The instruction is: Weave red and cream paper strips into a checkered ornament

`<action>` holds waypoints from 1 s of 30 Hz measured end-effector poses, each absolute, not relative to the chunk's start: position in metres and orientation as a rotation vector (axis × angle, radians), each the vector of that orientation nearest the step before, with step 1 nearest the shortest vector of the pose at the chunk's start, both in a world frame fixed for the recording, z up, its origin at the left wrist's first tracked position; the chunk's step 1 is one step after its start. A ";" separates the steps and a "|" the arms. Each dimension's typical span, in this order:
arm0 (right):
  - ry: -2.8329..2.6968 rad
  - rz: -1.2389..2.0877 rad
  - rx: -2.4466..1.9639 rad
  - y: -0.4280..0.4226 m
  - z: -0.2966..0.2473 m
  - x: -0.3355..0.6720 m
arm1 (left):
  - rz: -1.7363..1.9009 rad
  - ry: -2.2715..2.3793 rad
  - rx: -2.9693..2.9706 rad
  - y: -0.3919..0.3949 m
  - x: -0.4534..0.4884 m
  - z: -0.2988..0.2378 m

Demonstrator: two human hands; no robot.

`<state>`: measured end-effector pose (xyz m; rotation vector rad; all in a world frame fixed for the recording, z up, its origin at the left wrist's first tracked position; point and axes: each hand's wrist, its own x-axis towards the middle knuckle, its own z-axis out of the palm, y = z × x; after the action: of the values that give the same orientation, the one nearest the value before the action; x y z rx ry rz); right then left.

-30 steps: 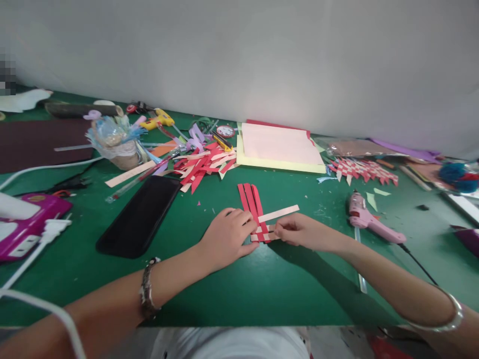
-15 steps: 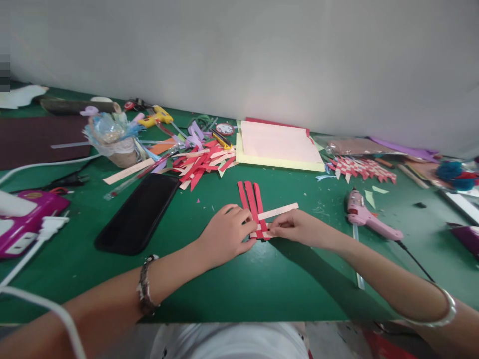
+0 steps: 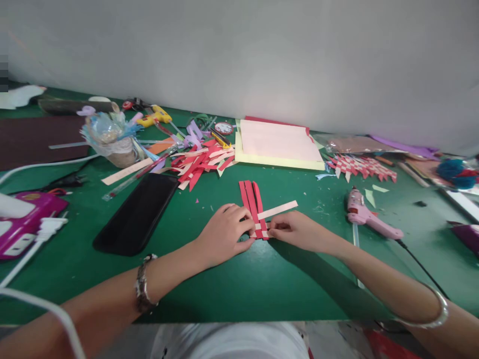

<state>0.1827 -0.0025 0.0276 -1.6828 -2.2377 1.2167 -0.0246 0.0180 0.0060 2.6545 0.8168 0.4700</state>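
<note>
Right hand [image 3: 299, 230]: fingers pinched together on the right edge of the woven piece [image 3: 256, 212]. Left hand [image 3: 224, 232]: fingers curled, thumb apart, at its left edge; whether gripping, cannot tell. Piece, red and pale strips, lies on the green desk [image 3: 239, 294] between both hands. Pale strip [image 3: 280, 209] slants out rightward. Beyond: strip pile [image 3: 202, 162], far left; pink glue gun [image 3: 370, 222], right.

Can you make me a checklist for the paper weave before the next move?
1. Left hand at the weave's left edge: ok.
2. Right hand at its right edge: ok.
3. Slanting pale strip lined up with the woven ones: not ok, it angles away.
4. Red strips straight: not ok, the right one bends at its far end.
5. Pink glue gun away from the hands: ok.
6. Glue gun cool: cannot tell.
</note>
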 end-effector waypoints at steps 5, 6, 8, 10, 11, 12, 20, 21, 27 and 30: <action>-2.201 1.222 -1.664 -0.004 0.022 0.184 | 0.446 0.842 2.688 0.018 -0.023 0.005; -2.198 1.226 -1.662 -0.004 0.022 0.184 | 0.426 0.852 2.702 0.018 -0.022 0.005; -2.191 1.238 -1.656 -0.004 0.022 0.183 | 0.385 0.863 2.733 0.018 -0.021 0.005; -2.187 1.249 -1.643 -0.004 0.022 0.182 | 0.364 0.865 2.761 0.018 -0.020 0.005; -2.188 1.252 -1.635 -0.004 0.021 0.182 | 0.365 0.865 2.773 0.018 -0.019 0.005; -2.194 1.251 -1.629 -0.004 0.021 0.182 | 0.370 0.862 2.783 0.018 -0.019 0.005; -2.255 1.219 -1.612 -0.001 0.022 0.184 | 0.419 0.799 2.853 0.018 -0.022 0.004; -2.254 1.203 -1.619 -0.001 0.022 0.184 | 0.426 0.782 2.866 0.018 -0.022 0.003; -2.361 0.839 -1.630 -0.005 0.023 0.183 | 0.408 0.505 2.982 0.018 -0.032 0.003; -2.467 0.668 -1.532 -0.006 0.020 0.183 | 0.375 0.436 3.025 0.016 -0.039 0.005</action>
<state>0.1828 -0.0062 0.0198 -1.5318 -2.4666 0.6680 -0.0392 0.0156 0.0047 3.0251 0.4357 0.3752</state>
